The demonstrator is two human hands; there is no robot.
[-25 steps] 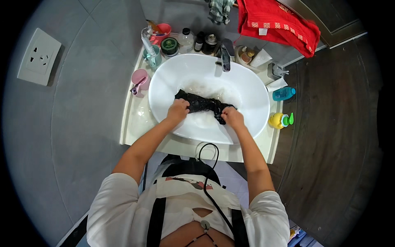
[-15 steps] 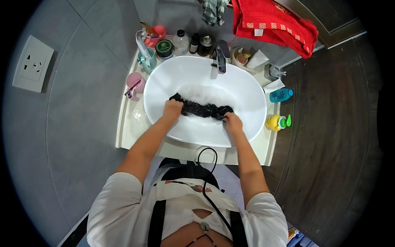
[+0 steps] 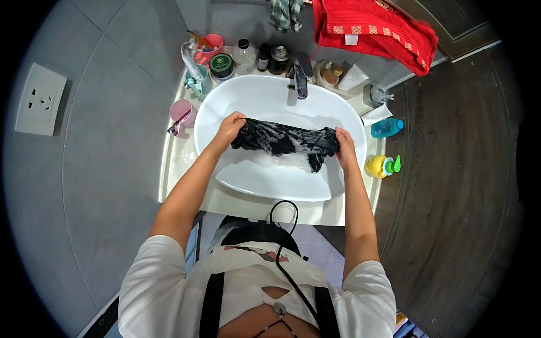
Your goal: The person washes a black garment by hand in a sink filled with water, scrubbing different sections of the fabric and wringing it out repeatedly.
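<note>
A wet black garment (image 3: 284, 139), streaked with white suds, is stretched sideways over the white oval washbasin (image 3: 253, 181). My left hand (image 3: 230, 128) is closed on its left end, and my right hand (image 3: 345, 147) grips the right end. Its upper edge runs fairly straight between my hands, while a crumpled flap hangs down toward the basin near the right. Foamy water shows below and behind the cloth. The garment's exact kind cannot be made out. Behind it, at the back rim, stands the dark chrome faucet (image 3: 300, 79).
Along the back counter stand a green-lidded jar (image 3: 221, 66), a clear bottle (image 3: 244, 58) and dark bottles. A pink cup (image 3: 183, 114) is at left. On the right are a blue bottle (image 3: 386, 128) and a yellow pump bottle (image 3: 380, 167). A red towel (image 3: 372, 34) hangs behind.
Both hands have risen and moved apart, the left slightly leftward, the right to the right. The black garment, bunched in the suds before, is now lifted and spread wide between them.
</note>
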